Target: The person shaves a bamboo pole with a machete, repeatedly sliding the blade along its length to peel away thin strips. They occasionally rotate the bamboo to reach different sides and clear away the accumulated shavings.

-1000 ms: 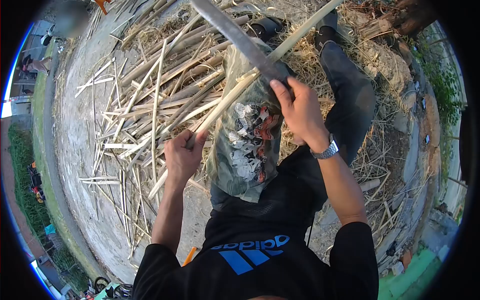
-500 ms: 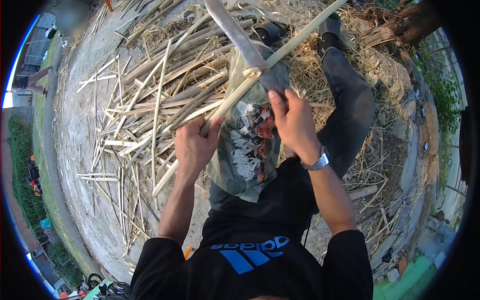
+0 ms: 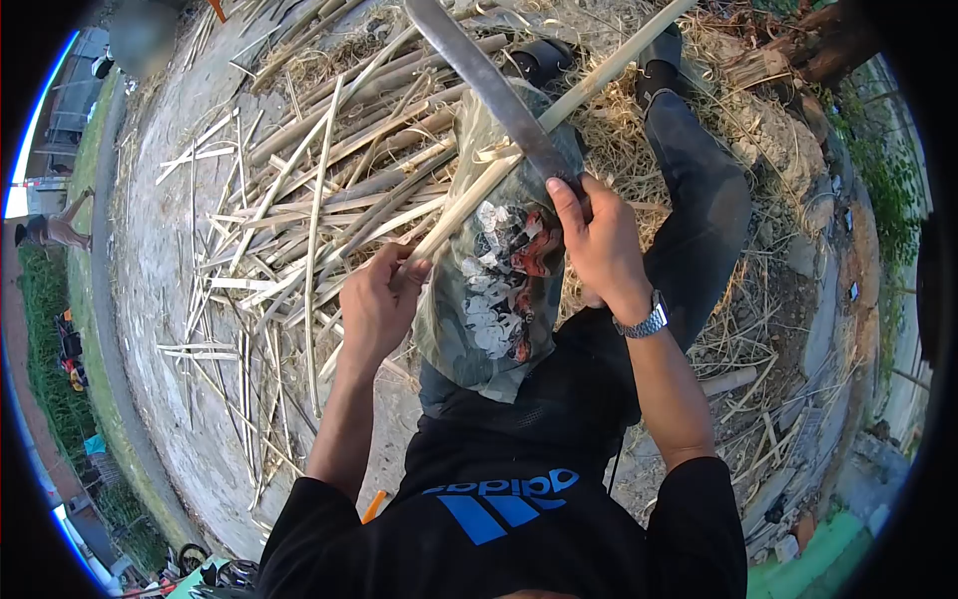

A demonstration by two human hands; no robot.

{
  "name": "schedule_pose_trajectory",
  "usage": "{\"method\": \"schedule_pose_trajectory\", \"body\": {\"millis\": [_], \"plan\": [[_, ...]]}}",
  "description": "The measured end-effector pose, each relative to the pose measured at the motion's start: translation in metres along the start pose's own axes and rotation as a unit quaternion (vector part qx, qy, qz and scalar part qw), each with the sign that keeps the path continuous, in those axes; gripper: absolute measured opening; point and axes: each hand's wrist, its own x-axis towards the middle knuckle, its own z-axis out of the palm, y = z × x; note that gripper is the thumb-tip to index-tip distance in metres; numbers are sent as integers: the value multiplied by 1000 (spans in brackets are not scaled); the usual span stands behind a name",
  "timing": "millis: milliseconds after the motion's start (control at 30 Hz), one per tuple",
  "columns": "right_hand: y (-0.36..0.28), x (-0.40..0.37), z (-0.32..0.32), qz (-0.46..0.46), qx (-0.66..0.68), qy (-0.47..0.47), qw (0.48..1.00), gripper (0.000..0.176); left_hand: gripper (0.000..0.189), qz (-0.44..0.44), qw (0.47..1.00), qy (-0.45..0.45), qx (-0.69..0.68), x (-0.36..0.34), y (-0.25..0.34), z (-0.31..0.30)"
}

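Note:
A long pale bamboo strip [image 3: 611, 72] runs diagonally across my lap, from upper right down to my left hand [image 3: 377, 299]. That hand is closed, pinching the strip between thumb and fingers. My right hand [image 3: 605, 245] is wrapped round the handle end of a machete [image 3: 477, 75], its handle mostly hidden by the fingers. The long dark blade points to the upper left and crosses over the strip. A small pale shaving [image 3: 499, 154] sits on the strip beside the blade. Under both lies a camouflage cloth [image 3: 449, 334] with a printed picture, spread over my leg.
Many split bamboo pieces [image 3: 329, 200] lie heaped on the concrete ground to the left. Curly shavings [image 3: 619, 150] cover the ground around my feet. Rubble [image 3: 788, 190] lies at the right. Another person [image 3: 62, 230] is far off at the left edge.
My right hand and the machete have shifted slightly right and down. My left hand has moved a little left and down, still on the strip. The distant person has moved.

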Motion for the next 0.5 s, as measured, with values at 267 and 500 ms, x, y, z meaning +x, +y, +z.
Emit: {"method": "schedule_pose_trajectory", "body": {"millis": [267,500], "plan": [[9,37,-45,-30,-86,73,993,46,35,-97,993,42,-51,-60,-88,-43],[-1,6,-1,-26,-20,33,999,37,28,-47,996,75,-3,-9,-44,-37]]}}
